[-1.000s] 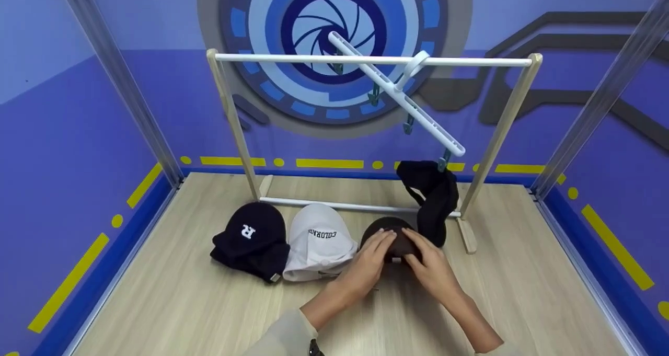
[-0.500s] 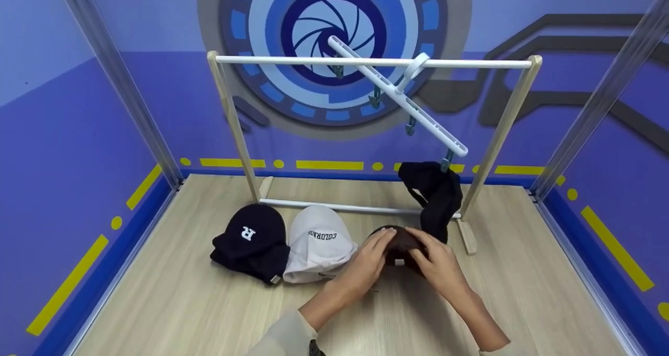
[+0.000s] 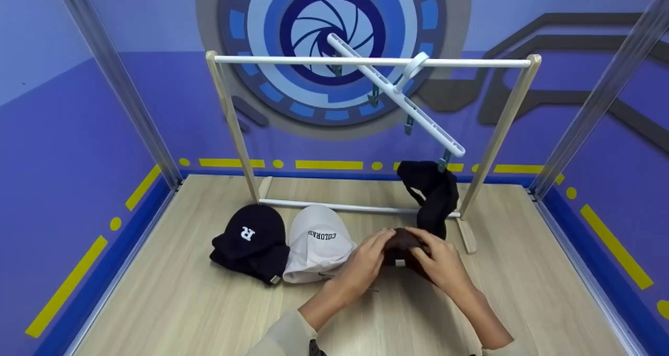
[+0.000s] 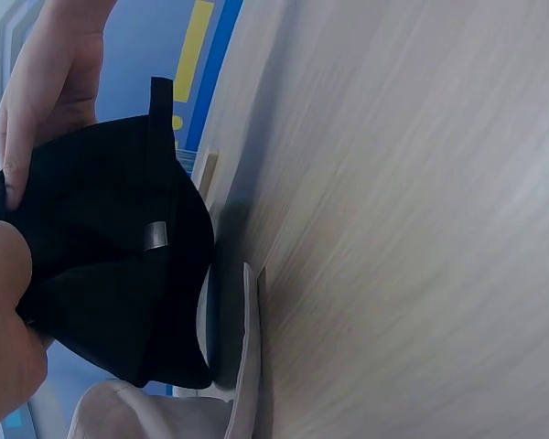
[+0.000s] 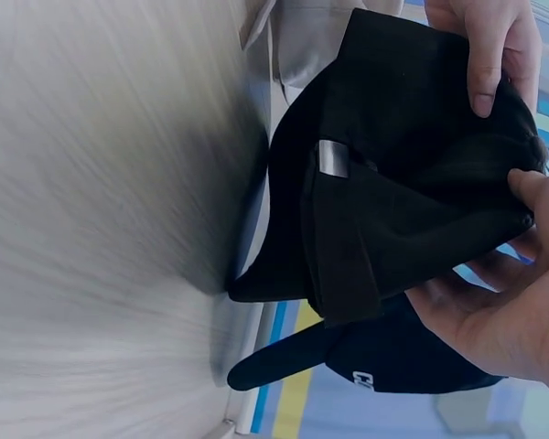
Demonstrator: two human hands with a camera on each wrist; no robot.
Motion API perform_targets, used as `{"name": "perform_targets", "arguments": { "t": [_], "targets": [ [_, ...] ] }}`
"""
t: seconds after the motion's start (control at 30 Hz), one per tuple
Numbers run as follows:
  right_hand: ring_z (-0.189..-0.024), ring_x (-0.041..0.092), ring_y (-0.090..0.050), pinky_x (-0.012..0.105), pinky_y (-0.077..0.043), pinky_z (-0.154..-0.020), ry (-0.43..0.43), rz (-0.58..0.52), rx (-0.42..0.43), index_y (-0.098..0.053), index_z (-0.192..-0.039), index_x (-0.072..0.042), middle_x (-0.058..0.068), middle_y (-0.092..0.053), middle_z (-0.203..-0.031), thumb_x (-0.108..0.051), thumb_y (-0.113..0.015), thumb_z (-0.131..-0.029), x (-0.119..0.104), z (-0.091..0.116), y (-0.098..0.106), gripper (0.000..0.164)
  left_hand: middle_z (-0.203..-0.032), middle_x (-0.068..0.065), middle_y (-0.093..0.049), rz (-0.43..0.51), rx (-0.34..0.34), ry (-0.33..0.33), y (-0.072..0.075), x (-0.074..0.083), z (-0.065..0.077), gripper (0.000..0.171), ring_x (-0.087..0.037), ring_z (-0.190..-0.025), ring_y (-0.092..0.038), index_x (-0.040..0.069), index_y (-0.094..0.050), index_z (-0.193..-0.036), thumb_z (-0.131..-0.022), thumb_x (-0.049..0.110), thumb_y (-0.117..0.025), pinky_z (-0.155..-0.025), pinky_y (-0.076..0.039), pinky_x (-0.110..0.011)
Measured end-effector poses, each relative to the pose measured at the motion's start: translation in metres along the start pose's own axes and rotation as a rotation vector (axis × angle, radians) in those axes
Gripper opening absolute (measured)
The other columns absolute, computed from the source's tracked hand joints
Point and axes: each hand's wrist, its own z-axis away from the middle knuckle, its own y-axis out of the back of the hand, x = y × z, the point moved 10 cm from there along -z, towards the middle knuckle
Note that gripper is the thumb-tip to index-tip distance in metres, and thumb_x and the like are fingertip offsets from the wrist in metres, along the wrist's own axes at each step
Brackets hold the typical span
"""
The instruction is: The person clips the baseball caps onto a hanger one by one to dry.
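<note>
Both hands hold a dark brown cap (image 3: 401, 239) by its crown in the head view. The left hand (image 3: 368, 256) grips its left side, and the right hand (image 3: 441, 259) its right side, thumbs towards the person and fingers over the far side. The cap's back opening, with a small pale tag (image 5: 333, 158), faces the wrists; its crown is creased between the thumbs. Left of it a white cap (image 3: 320, 241) with dark lettering sits on the table, beside a navy cap (image 3: 251, 241) with a white R. Behind the right hand, a black cap (image 3: 436, 199) hangs from a clip (image 3: 444, 161).
A white hanger (image 3: 394, 92) with several green clips hooks over the top bar (image 3: 292, 60) of a wooden-sided rack, slanting towards the person. The rack's lower bar (image 3: 334, 206) runs behind the caps. Blue panels enclose the wooden table (image 3: 172, 293) at the back and sides.
The hands have drawn the brown cap slightly towards the person and squeezed its crown narrower. The right thumb has moved further in on it. The hanger swayed slightly and came back.
</note>
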Motion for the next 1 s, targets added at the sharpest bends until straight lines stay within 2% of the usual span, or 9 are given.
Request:
{"name": "perform_targets", "arguments": {
  "t": [0.23, 0.43, 0.7, 1.0],
  "targets": [
    [-0.101, 0.026, -0.065, 0.044, -0.053, -0.080, -0.007, 0.045, 0.016, -0.065, -0.122, -0.027, 0.003, -0.066, -0.117, -0.021, -0.069, -0.087, -0.001, -0.002, 0.008, 0.036, -0.129, -0.004, -0.055, 0.069, 0.055, 0.013, 0.010, 0.000, -0.003, 0.044, -0.014, -0.121, -0.052, 0.007, -0.050, -0.130, -0.088, -0.004, -0.057, -0.102, -0.040, -0.023],
    [-0.096, 0.023, -0.067, 0.039, -0.055, -0.075, 0.054, 0.071, 0.034, -0.068, -0.117, -0.023, 0.003, -0.068, -0.113, -0.014, -0.074, -0.082, -0.007, -0.002, 0.014, 0.037, -0.120, -0.001, -0.059, 0.061, 0.102, 0.005, 0.017, 0.002, -0.006, 0.035, -0.010, -0.114, -0.056, 0.006, -0.056, -0.123, -0.089, -0.002, -0.056, -0.096, -0.045, -0.022],
    [-0.095, 0.023, -0.067, 0.037, -0.055, -0.074, 0.137, 0.114, 0.072, -0.071, -0.112, -0.022, 0.002, -0.070, -0.108, -0.009, -0.078, -0.077, -0.013, -0.003, 0.021, 0.038, -0.117, 0.000, -0.061, 0.048, 0.109, -0.004, 0.021, 0.003, -0.009, 0.030, -0.009, -0.111, -0.058, 0.008, -0.057, -0.120, -0.092, 0.001, -0.055, -0.095, -0.045, -0.021],
    [-0.088, 0.020, -0.069, 0.035, -0.056, -0.069, 0.148, 0.103, 0.100, -0.071, -0.109, -0.023, 0.001, -0.071, -0.104, -0.009, -0.078, -0.077, -0.014, -0.002, 0.025, 0.036, -0.114, -0.002, -0.062, 0.033, 0.124, -0.020, 0.025, 0.006, -0.013, 0.030, -0.010, -0.108, -0.059, 0.007, -0.058, -0.118, -0.089, -0.001, -0.057, -0.093, -0.046, -0.021]
  ]
}}
